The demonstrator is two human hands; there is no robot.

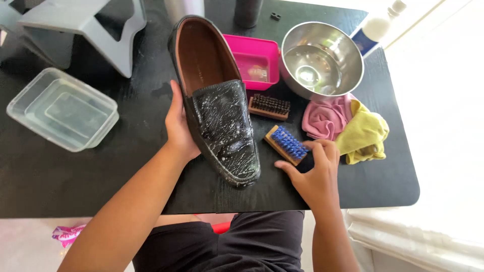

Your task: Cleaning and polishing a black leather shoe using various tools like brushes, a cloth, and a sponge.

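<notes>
The left hand (177, 126) is clamped around the side of a black loafer (218, 100), holding it above the black table (60, 171) with its toe flecked in white suds. The right hand (315, 174) rests with fingers spread, its fingertips touching the end of a blue-bristled brush (286, 144) lying on the table just right of the shoe. Beyond lie a dark-bristled brush (269, 107), a pink tub (257, 60), a steel bowl (322, 58), pink and yellow cloths (348, 126), and, far left, a clear plastic container (63, 108).
</notes>
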